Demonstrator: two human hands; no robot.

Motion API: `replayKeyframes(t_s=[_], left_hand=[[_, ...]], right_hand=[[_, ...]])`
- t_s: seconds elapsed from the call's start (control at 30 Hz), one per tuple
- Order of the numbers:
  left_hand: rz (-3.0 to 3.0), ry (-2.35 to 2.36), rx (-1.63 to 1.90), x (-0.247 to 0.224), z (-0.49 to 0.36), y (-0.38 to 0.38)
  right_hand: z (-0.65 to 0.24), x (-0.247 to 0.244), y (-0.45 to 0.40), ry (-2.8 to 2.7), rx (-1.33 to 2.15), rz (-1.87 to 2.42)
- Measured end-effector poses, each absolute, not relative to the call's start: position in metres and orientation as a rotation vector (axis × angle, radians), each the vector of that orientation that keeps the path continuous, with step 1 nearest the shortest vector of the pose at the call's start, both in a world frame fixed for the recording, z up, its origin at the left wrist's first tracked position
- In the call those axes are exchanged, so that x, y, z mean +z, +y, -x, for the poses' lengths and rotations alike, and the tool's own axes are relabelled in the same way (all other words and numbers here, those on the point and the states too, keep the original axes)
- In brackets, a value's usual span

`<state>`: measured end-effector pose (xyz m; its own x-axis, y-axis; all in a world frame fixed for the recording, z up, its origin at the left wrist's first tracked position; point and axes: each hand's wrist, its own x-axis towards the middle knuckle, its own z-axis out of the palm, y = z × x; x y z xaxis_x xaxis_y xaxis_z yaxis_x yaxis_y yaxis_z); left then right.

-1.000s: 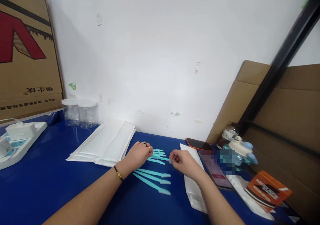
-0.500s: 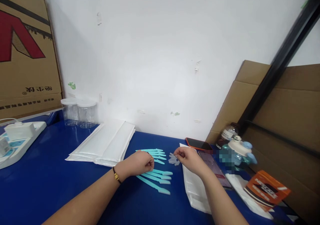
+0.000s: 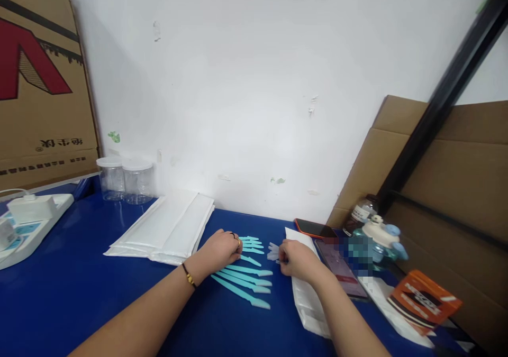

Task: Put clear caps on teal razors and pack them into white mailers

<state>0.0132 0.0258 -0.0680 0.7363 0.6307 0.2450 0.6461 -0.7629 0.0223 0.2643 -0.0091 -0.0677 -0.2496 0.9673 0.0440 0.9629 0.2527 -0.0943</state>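
My left hand point(image 3: 223, 251) is closed, its curled fingers over the handles of turquoise eyebrow razors point(image 3: 260, 282) fanned out on the blue table. Its fingertips are tucked out of sight, at the handle of one razor point(image 3: 251, 261) in the middle of the fan. To the right, my right hand point(image 3: 298, 261) is also closed, with fingertips pinched at the edge of a small heap of translucent strip-like pieces point(image 3: 273, 252). Whatever lies between those fingers is hidden. Under the right wrist lies a white padded envelope point(image 3: 310, 301).
White padded envelopes point(image 3: 170, 227) are stacked at left, before two clear jars point(image 3: 138, 181). A power strip point(image 3: 35, 230) lies far left. At right are an orange-edged phone point(image 3: 315, 228), a second phone point(image 3: 339, 267), a brown bottle point(image 3: 361, 213), a teal-and-cream bottle point(image 3: 379, 240) and an orange pouch point(image 3: 424, 301).
My left hand has shifted slightly up and left, uncovering more razor handles below it. My right hand has come down a little, and its fingers have curled in beside the translucent pieces.
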Motion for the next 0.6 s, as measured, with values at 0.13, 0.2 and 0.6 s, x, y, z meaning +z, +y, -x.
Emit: replayKeyframes(t_s=[0.13,0.2,0.6], left_hand=[[2.734,-0.975,-0.347,-0.07,-0.019,0.026],[2.701,-0.951,-0.342,-0.07,-0.02,0.026],[2.67,-0.909,-0.388,-0.07,-0.023,0.024]], right_hand=[[-0.259,-0.064,-0.012,-2.44,0.068,1.784],[-0.257,-0.063,-0.013,-2.424,0.099,1.726],[-0.244,-0.061,-0.019,-2.321,0.391,1.475]])
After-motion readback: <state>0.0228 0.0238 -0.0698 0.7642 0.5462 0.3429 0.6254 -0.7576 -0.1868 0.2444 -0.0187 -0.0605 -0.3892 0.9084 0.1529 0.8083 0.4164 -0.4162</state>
